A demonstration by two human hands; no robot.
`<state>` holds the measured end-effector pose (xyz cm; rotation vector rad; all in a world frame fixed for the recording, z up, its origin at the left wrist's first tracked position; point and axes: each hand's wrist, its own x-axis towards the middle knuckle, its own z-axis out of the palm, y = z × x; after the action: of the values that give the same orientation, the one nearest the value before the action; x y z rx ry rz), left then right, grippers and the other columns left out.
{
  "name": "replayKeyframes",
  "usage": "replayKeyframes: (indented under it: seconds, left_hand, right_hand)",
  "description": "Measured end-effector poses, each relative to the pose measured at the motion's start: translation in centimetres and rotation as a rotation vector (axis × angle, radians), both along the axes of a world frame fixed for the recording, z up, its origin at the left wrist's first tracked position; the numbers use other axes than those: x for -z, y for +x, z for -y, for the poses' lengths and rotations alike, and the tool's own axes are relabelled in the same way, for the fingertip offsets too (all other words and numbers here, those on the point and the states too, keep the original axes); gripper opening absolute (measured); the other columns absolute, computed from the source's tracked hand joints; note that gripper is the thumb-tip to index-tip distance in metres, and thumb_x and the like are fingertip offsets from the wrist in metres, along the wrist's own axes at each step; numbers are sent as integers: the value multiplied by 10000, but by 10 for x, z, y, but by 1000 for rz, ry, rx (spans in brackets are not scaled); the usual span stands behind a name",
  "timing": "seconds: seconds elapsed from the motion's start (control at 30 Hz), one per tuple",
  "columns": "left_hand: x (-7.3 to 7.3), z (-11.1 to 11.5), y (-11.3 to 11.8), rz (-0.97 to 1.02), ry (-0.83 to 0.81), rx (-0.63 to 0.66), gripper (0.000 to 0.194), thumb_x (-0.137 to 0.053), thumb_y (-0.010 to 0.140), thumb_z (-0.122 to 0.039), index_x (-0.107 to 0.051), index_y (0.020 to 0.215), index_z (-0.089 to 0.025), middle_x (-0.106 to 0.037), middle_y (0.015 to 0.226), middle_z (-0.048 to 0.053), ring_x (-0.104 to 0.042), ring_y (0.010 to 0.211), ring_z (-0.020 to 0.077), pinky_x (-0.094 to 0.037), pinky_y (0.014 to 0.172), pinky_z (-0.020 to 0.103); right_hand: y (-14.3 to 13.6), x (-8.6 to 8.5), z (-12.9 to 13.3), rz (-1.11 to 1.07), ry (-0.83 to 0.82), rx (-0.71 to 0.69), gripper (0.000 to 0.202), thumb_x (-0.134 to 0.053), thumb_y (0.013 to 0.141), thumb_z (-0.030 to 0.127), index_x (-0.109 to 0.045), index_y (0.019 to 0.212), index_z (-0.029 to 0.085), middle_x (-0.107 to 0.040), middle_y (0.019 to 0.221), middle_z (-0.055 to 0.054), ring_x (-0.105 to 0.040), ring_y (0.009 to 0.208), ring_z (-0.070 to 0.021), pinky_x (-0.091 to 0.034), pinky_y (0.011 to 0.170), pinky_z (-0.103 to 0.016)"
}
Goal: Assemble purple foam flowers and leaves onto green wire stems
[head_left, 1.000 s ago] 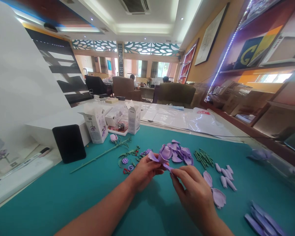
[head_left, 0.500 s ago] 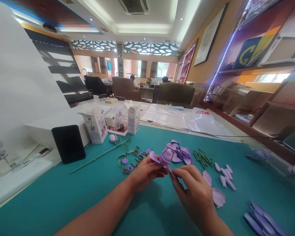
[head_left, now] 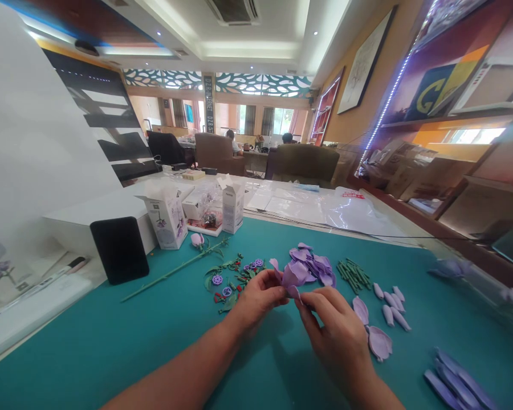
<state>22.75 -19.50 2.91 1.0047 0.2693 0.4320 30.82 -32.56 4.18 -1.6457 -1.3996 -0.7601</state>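
The left hand grasps a partly formed purple flower above the mat; the right hand pinches its near petal. Loose purple petals lie beyond, unattached.

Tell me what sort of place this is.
Probably a shared office or workshop: a teal mat strewn with plastic flower parts, big chairs facing desks behind, and shelves of boxes on the right.

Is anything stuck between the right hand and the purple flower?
Nothing that I can see! The right hand already has its fingertips at the edge of a petal on the purple flower, and the left hand holds the other side. The loose petals lie beyond, not between.
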Motion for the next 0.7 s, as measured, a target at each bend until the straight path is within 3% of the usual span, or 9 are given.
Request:
replayKeyframes:
  seconds: [0.3, 0.43, 0.57, 0.7]
  left_hand:
    - [-5, 6, -1, -36, -87, 4, 306, -792, 558, -177, -654, 829, -149, -671, 821, 48, -614, 777, 166, -459, 781, 297]
    - [-8, 0, -2, -24, -141, -13, 265, -764, 572, -130, -648, 809, -150, -679, 776, 34, -619, 708, 136, -481, 730, 264]
    - [-16, -13, -6, -26, -208, -104, 260, -752, 622, -120, -634, 848, -168, -703, 808, 33, -662, 768, 158, -510, 752, 277]
    - [-21, -23, -10, 9, -225, -145, 218, -722, 692, -128, -634, 889, -159, -714, 881, 53, -679, 826, 178, -530, 773, 294]
  right_hand:
    - [-5, 4, -4, 11, -10, -67, 137, -513, 877, 120, -635, 846, 175, -611, 723, -40, -565, 660, -141, -454, 591, -244]
    - [5, 1, 1, -38, -23, -96, 149, -516, 904, 229, -640, 977, 187, -634, 808, -58, -600, 708, -154, -483, 617, -252]
    - [41, 3, 8, -88, -61, 55, 188, -467, 924, 256, -642, 957, 196, -653, 832, -51, -637, 731, -154, -492, 604, -237]
    - [69, 22, 6, -75, -138, 219, 219, -454, 918, 275, -656, 927, 190, -667, 830, -51, -637, 711, -168, -489, 580, -257]
